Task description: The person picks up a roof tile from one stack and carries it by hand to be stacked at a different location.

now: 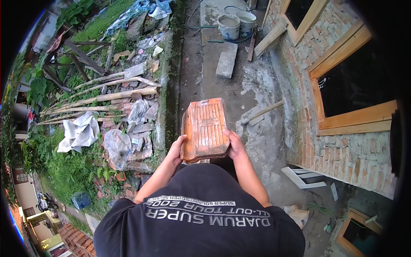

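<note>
A small stack of orange clay roof tiles is held out in front of my body, its ribbed top face turned up. The left side of the stack rests in my left hand, with the thumb over the edge and the other fingers hidden beneath. My right hand grips the opposite side in the same way, near the lower corner. Below the tiles, the black shirt on my body fills the view.
Ahead on the concrete path lie a grey block and a wooden-handled tool. Two buckets stand farther off. A brick wall with wooden window frames borders the right. Bamboo poles and rubble cover the left bank.
</note>
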The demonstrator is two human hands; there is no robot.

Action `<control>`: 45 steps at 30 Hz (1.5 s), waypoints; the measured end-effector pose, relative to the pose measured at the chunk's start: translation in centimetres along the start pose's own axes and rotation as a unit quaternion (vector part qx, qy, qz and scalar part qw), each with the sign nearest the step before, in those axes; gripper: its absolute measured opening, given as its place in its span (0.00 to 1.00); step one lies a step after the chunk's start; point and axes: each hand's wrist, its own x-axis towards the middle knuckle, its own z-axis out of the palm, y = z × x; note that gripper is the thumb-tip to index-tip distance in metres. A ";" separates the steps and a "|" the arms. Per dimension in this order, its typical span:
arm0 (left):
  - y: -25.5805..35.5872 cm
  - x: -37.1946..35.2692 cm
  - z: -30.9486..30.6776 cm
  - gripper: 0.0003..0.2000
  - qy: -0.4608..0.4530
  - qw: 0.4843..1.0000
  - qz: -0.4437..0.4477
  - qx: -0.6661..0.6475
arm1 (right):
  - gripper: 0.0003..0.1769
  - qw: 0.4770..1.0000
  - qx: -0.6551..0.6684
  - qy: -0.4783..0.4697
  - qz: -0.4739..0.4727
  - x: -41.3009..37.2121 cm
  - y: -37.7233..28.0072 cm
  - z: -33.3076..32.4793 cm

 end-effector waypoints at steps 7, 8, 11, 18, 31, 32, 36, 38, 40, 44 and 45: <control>4.1 2.0 6.8 0.23 -0.009 0.999 0.021 -0.029 | 0.26 0.999 -0.016 -0.025 -0.017 2.4 -6.9 0.7; 4.5 2.5 7.1 0.23 -0.015 0.999 0.024 -0.024 | 0.26 0.999 -0.016 -0.029 -0.018 2.8 -7.5 0.7; 5.8 3.1 9.0 0.22 -0.015 0.999 0.016 -0.039 | 0.26 0.999 -0.012 -0.028 -0.019 3.8 -9.2 0.6; 9.3 8.2 12.3 0.24 -0.059 0.998 -0.007 -0.033 | 0.26 0.998 -0.035 0.016 -0.039 7.5 -13.3 0.1; 20.9 22.2 16.6 0.23 -0.083 0.996 -0.024 -0.013 | 0.25 0.997 -0.008 0.047 -0.055 20.3 -22.6 3.4; 21.9 23.2 16.6 0.23 -0.079 0.997 -0.025 -0.014 | 0.25 0.997 -0.009 0.053 -0.053 21.6 -23.0 3.7; 25.8 26.3 16.1 0.23 -0.062 0.998 -0.019 0.006 | 0.29 0.997 -0.034 0.050 -0.054 26.5 -24.0 4.9; 27.8 27.1 15.5 0.23 -0.064 0.998 -0.020 0.005 | 0.29 0.996 -0.044 0.059 -0.053 28.3 -24.1 6.0; 29.3 27.6 14.8 0.23 -0.066 0.998 -0.016 0.007 | 0.29 0.995 -0.055 0.063 -0.054 30.1 -24.4 7.1; 31.8 28.3 13.5 0.22 -0.041 0.999 -0.001 -0.024 | 0.25 0.998 -0.039 0.041 -0.014 33.5 -25.1 9.6; 32.4 28.2 13.4 0.22 -0.039 0.998 0.008 -0.043 | 0.25 0.998 -0.051 0.034 -0.004 34.4 -25.3 10.3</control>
